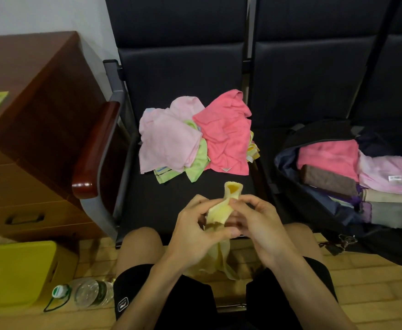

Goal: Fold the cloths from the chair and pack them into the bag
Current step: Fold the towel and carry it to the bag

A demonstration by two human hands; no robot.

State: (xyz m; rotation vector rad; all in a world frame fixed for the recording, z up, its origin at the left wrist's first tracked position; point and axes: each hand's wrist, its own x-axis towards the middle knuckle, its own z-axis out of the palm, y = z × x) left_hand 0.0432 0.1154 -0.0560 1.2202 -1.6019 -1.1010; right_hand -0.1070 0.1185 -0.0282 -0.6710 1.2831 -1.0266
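Observation:
A pale yellow cloth (220, 211) is bunched between both hands above the front edge of the black chair seat (162, 208). My left hand (193, 228) grips it from the left and my right hand (257, 221) pinches it from the right; its lower end hangs down between my knees. Further back on the seat lies a loose pile: a light pink cloth (166, 141), a coral pink cloth (226, 139) and a green cloth (198, 163) under them. On the seat to the right, an open dark bag (290, 160) holds several folded cloths.
A wooden armrest (95, 148) and a brown drawer cabinet (28, 120) stand at the left. On the tiled floor lie a yellow box (14, 272) and a plastic bottle (88, 292). Keys (343, 242) hang off the bag's front.

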